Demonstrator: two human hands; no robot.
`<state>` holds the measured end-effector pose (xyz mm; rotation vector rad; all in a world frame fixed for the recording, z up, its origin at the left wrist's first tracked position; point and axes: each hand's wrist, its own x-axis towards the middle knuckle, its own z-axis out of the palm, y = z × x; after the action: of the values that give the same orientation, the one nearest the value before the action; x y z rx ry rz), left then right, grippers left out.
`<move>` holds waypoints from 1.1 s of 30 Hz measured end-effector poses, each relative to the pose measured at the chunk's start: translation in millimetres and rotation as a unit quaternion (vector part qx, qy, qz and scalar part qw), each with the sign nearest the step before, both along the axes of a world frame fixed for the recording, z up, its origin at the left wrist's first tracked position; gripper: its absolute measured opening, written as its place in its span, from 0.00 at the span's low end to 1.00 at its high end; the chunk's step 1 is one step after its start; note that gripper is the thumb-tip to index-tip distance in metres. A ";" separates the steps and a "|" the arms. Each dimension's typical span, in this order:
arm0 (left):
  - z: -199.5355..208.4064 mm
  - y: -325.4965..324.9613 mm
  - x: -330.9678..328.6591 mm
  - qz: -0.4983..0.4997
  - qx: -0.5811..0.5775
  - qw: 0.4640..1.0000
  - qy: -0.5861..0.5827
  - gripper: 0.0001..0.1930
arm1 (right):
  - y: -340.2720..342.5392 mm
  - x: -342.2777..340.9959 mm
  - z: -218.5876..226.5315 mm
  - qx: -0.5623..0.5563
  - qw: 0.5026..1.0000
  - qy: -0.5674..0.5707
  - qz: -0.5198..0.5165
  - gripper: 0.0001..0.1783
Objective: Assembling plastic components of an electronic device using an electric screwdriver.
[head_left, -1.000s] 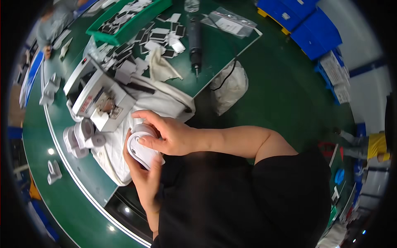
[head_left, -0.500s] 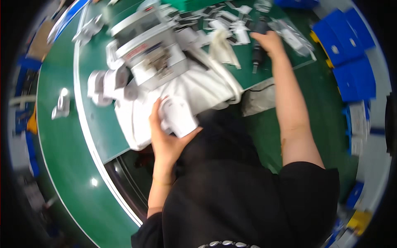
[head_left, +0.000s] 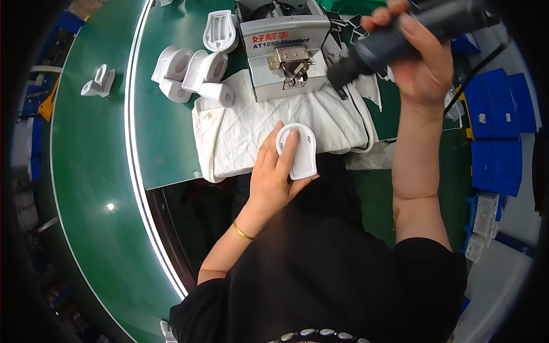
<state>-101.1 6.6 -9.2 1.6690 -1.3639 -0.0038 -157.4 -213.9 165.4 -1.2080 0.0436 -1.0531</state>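
My left hand (head_left: 271, 178) grips a white plastic housing (head_left: 305, 160), round at one end and straight at the other, above the near edge of the white cloth (head_left: 246, 143). The index finger lies across its face. Raised at the upper right, my right hand (head_left: 426, 71) is wrapped round a black electric screwdriver (head_left: 389, 46), slightly blurred. The tool's front end points down and left, beside the grey screw feeder (head_left: 257, 71). A metal pick-up piece (head_left: 294, 66) sits on the feeder's front. Whether the screwdriver's bit touches anything cannot be made out.
Several white housings (head_left: 197, 71) stand left of the feeder, and another lies behind them (head_left: 221, 31). Farther left, a white part (head_left: 100, 81) lies across the white strip on the green table (head_left: 103, 154). Blue bins (head_left: 497, 108) line the right side. A black cable (head_left: 480, 68) trails from the screwdriver.
My right hand has lifted the screwdriver off the table and tilted it toward the feeder. The view has shifted, and the housing in my left hand now shows its face more fully.
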 end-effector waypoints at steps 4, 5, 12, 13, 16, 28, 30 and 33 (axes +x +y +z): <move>4.1 -0.2 4.4 -0.025 -0.005 1.000 0.016 0.41 | 16.1 30.4 9.8 -0.099 0.993 0.059 -0.030 0.34; 2.9 0.2 5.9 -0.040 -0.002 0.999 0.006 0.40 | 17.0 33.7 10.7 -0.102 0.991 0.085 0.006 0.36; -1.9 2.5 9.2 -0.044 -0.011 0.998 0.052 0.41 | 26.7 45.1 17.8 -0.193 0.955 0.223 0.026 0.39; -3.0 2.4 9.3 -0.043 -0.012 0.997 0.057 0.41 | 25.5 47.9 13.7 -0.202 0.951 0.233 -0.007 0.37; 0.4 0.4 6.8 -0.033 -0.006 0.996 0.084 0.42 | 26.7 62.9 4.7 -0.159 0.970 0.185 -0.015 0.31; -9.7 1.0 9.1 -0.035 -0.009 0.998 0.049 0.39 | 39.0 20.4 -11.1 -0.154 0.976 0.043 0.149 0.26; -10.3 1.1 9.5 -0.041 -0.008 0.998 0.050 0.37 | 59.9 7.2 -14.2 -0.161 0.981 0.088 0.056 0.26; -8.3 2.1 9.8 -0.038 -0.002 0.998 0.051 0.37 | 72.6 1.3 -18.6 -0.173 0.978 0.098 0.059 0.28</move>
<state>-91.3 8.6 -17.5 1.5907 -1.3482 -0.1294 -156.1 -141.3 146.8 -1.6089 -0.0613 -0.8565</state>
